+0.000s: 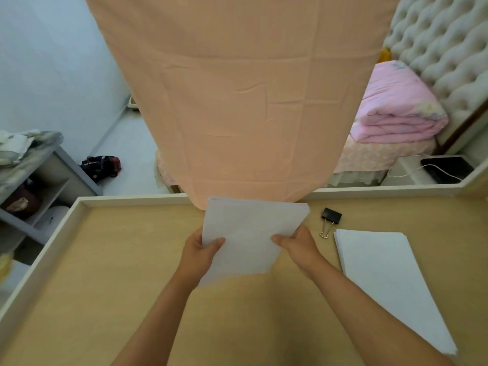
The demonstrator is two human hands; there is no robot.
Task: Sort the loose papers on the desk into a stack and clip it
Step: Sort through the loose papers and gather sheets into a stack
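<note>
A bundle of white papers (248,233) is lifted above the middle of the wooden desk (105,273), tilted away from me. My left hand (200,252) grips its left edge with the thumb on top. At the right edge my right hand (297,243) holds it the same way. A second stack of white papers (383,278) lies flat on the desk to the right. A black binder clip (330,219) with silver handles lies on the desk between the held bundle and that stack.
The desk has a raised pale rim (52,249). A peach cloth (237,101) hangs down just behind the desk's far edge. A grey shelf unit (39,180) stands at the left, a bed with a pink quilt (396,107) at the right.
</note>
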